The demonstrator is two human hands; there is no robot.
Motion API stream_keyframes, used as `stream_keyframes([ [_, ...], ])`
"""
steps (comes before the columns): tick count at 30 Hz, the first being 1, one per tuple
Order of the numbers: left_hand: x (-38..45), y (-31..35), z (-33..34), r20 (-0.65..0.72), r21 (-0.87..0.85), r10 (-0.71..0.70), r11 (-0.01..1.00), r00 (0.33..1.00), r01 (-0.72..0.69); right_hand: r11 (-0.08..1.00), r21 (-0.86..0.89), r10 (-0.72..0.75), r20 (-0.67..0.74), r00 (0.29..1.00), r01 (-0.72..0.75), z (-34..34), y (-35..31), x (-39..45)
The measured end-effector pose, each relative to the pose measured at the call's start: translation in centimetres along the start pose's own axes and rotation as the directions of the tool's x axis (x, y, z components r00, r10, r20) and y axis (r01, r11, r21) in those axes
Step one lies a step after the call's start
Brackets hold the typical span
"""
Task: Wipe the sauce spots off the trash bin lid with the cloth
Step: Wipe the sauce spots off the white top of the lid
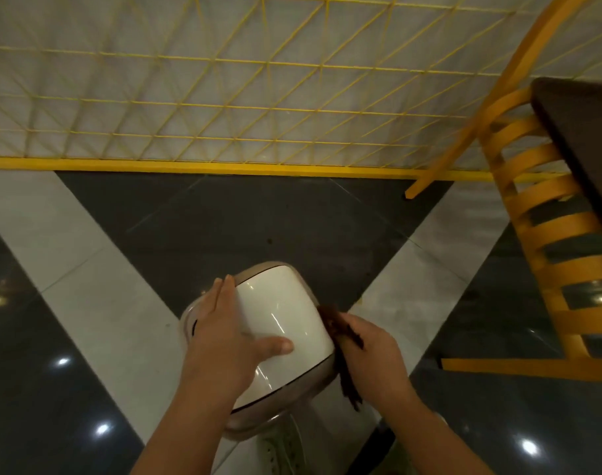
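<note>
The trash bin's white glossy lid point(280, 310) with a beige rim sits low in the middle of the view. My left hand point(227, 334) lies flat on the lid's left side, fingers along its edge and thumb across the white surface. My right hand point(371, 354) is at the lid's right edge, closed around a dark brown cloth point(340, 332) that presses against the rim and hangs down. No sauce spots show on the visible white surface.
A yellow wire-mesh fence point(224, 97) with a yellow base bar runs across the back. A yellow wooden chair point(546, 241) and a dark table edge point(580, 132) stand at the right. The floor is glossy dark and light tile.
</note>
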State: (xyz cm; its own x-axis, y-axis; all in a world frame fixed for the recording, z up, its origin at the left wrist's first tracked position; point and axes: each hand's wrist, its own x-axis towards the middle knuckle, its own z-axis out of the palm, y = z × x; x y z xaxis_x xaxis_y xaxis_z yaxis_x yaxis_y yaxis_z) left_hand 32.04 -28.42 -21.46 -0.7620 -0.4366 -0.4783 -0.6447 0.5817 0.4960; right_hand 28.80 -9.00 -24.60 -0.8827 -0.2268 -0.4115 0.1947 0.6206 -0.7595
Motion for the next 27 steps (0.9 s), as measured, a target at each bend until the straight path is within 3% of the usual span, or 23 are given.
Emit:
stream_keyframes([
  [3, 0.2, -0.2, 0.1, 0.001, 0.006, -0.003, 1.0, 1.0, 0.002, 1.0, 0.016, 0.015, -0.014, 1.0, -0.014, -0.5, 0.0, -1.8],
  [6, 0.1, -0.1, 0.1, -0.014, 0.028, 0.011, 1.0, 1.0, -0.01, 0.973, -0.078, -0.22, -0.024, 0.975, 0.217, -0.2, -2.7, -0.1],
  [8, 0.0, -0.1, 0.1, -0.027, 0.019, 0.02, 1.0, 0.999, -0.02, 0.954, -0.092, -0.287, -0.02, 0.958, 0.284, 0.3, -4.6, 2.5],
  [12, -0.1, 0.1, 0.0, -0.022, -0.002, -0.006, 1.0, 1.0, 0.006, 0.987, -0.114, -0.112, 0.027, 0.993, 0.114, 0.9, -3.8, 5.7],
  [16, 0.1, -0.3, 0.0, -0.004, 0.025, -0.039, 0.999, 0.999, 0.039, 0.997, -0.035, 0.072, 0.037, 0.997, -0.07, 0.0, -1.1, 1.2],
  [19, -0.5, -0.1, -0.1, -0.022, 0.076, -0.051, 0.996, 0.998, 0.052, 0.996, 0.056, 0.067, -0.09, 0.994, -0.062, -0.3, -0.3, -3.7],
  [23, -2.5, 1.7, 0.5, -0.174, 0.252, -0.05, 0.963, 0.983, 0.094, 0.98, 0.199, 0.052, -0.305, 0.951, 0.01, 1.1, 0.4, -6.0],
  [27, -3.1, 2.5, 0.8, -0.179, 0.271, -0.095, 0.952, 0.979, 0.142, 0.983, 0.172, 0.0, -0.355, 0.935, 0.065, 0.1, -1.4, -2.3],
])
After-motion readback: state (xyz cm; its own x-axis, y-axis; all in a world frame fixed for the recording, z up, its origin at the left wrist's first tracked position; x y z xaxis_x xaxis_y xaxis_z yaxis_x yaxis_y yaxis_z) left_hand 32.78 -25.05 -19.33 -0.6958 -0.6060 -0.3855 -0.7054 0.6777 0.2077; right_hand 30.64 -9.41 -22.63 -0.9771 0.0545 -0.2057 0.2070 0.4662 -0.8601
